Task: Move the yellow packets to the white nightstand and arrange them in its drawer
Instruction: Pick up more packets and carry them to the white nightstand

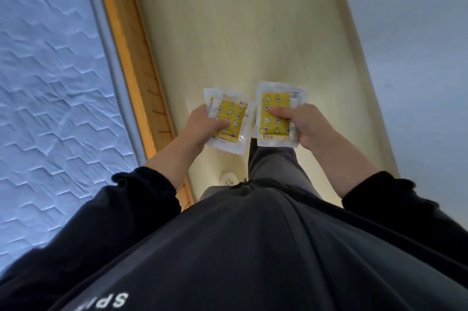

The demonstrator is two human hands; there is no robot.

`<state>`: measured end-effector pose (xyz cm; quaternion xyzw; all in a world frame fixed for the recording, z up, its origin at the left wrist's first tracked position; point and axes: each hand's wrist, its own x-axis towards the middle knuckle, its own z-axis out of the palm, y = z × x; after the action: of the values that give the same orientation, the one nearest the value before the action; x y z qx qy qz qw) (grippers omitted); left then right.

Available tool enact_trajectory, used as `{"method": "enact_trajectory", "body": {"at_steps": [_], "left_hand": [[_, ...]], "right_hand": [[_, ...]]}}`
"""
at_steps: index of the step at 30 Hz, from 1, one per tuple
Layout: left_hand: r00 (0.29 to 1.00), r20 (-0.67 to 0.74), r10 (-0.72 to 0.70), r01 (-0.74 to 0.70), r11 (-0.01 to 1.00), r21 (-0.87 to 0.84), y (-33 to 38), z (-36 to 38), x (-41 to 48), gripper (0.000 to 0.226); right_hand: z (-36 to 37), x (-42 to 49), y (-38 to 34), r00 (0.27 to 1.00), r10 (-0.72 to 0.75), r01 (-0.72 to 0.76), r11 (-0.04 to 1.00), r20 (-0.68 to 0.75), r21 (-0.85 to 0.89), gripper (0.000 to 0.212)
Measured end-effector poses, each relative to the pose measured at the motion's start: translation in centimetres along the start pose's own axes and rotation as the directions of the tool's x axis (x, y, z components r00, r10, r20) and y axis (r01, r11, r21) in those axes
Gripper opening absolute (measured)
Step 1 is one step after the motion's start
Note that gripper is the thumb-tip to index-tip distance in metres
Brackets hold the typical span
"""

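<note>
Looking down through the head camera, I see both hands held out in front of the body, over a pale cream floor (228, 32). The left hand (202, 126) grips a small fanned stack of yellow packets (233, 113), flat pouches printed with stars and moons and sealed in clear plastic. The thumb lies across the top one and the fingers curl underneath. At least two are there, with the corner of a lower one showing at the upper left.

The right hand (301, 123) pinches another yellow packet (272, 129) of the same print, thumb pressed on its face. I cannot tell whether more lie beneath it. The two bundles sit just beside each other, edges nearly touching.

A quilted bluish-white mattress (50, 83) fills the left side, bordered by an orange-brown wooden bed frame (131, 57). A plain grey-white wall (417, 57) runs down the right. Below the hands are a black jacket (228, 247), a grey trouser leg (276, 169) and a white shoe (228, 179).
</note>
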<state>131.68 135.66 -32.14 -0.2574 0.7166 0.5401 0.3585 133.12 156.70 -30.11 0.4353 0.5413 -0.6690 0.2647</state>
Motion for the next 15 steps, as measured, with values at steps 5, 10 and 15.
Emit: {"method": "enact_trajectory", "body": {"at_steps": [5,10,15], "left_hand": [[0.998,-0.070,-0.005,0.001,0.998,-0.060,9.7,-1.5,8.8,0.039],[0.991,-0.129,-0.045,0.018,0.979,-0.205,19.0,-3.5,15.3,0.039],[0.983,-0.169,-0.069,0.018,0.958,-0.287,26.1,-7.7,20.4,0.038]], "right_hand": [[2.4,8.8,-12.6,0.998,-0.022,0.031,0.990,0.061,-0.137,0.021],[5.9,15.5,-24.9,0.995,-0.023,0.054,0.947,0.101,-0.318,0.029],[11.9,20.2,-33.5,0.982,0.019,0.054,0.926,0.190,-0.374,0.016]]}}
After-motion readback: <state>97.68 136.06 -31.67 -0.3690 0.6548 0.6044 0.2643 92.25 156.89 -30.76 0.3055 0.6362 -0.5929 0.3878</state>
